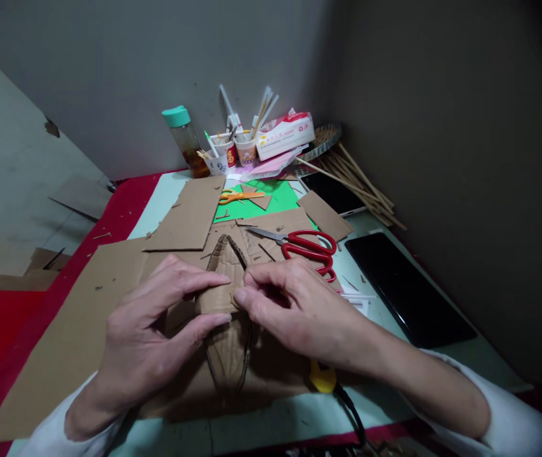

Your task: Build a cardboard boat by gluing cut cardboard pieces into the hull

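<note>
White sleeves (pixel 504 400) cut off, left hand (pixel 152 336) and right hand (pixel 294 308) pinching bent cardboard (pixel 214 300), partly covered

Cardboard form (pixel 228 346): brown, corrugated, pointed-oval, raw edges exposed; curved band (pixel 214 301) across middle, partly hidden. Long axis runs near-to-far, closer to worktop's (pixel 388 400) near edge than far edge

surface (pixel 157 203): pale green over red cloth (pixel 125 216) | lower left: large cardboard sheet (pixel 61 355) (small scraps (pixel 98 289) on top) | right: glossy black slab (pixel 407 289) | upper centre: teal-capped bottle (pixel 192 143), bright green sheet (pixel 280 190) beneath orange-handled scissors (pixel 240 197)
</note>
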{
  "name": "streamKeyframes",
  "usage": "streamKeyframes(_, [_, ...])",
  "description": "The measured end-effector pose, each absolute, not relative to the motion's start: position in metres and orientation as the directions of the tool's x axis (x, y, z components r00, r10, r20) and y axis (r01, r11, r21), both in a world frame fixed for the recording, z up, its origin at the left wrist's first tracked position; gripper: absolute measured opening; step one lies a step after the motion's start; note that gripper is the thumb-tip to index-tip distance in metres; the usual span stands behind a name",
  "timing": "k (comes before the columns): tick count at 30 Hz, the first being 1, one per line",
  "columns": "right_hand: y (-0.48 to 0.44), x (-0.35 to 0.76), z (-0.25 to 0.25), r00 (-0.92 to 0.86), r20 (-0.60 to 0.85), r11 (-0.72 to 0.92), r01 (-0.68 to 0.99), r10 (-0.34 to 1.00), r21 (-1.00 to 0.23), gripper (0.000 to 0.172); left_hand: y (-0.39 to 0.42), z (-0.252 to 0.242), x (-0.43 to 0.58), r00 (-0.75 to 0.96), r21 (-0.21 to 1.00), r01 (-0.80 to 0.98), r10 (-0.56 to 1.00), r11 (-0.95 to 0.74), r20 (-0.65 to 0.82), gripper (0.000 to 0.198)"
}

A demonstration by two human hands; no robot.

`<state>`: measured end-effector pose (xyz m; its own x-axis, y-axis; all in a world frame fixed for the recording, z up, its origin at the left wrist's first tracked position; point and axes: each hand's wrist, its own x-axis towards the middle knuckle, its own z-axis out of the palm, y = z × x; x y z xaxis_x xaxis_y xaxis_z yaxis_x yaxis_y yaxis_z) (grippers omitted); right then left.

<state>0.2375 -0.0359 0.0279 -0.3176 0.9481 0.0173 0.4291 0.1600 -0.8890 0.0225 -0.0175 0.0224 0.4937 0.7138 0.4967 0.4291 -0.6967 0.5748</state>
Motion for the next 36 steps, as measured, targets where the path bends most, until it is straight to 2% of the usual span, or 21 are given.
streamKeyframes(23, [-0.0349, 0.2401, 0.0261, -0.367, 0.106, 0.282, 0.47, 0.924, -0.836, 0.035, -0.0157, 0.0213, 0.0228, 0.55, 0.536, 0.399, 0.662, -0.744, 0.51, 0.035])
streamKeyframes(33, [-0.0329, 0.2422, 0.0313, -0.357, 0.071, 0.248, 0.481, 0.931, -0.841, 0.031, -0.016, 0.0231, 0.0233, 0.537, 0.562, 0.424, 0.697, -0.71, 0.476, 0.034])
streamKeyframes(36, [-0.0329, 0.2462, 0.0343, -0.347, 0.074, 0.232, 0.441, 0.935, -0.867, 0.037, -0.0166, 0.0266, 0.0239, 0.503, 0.577, 0.442, 0.722, -0.687, 0.474, 0.031])
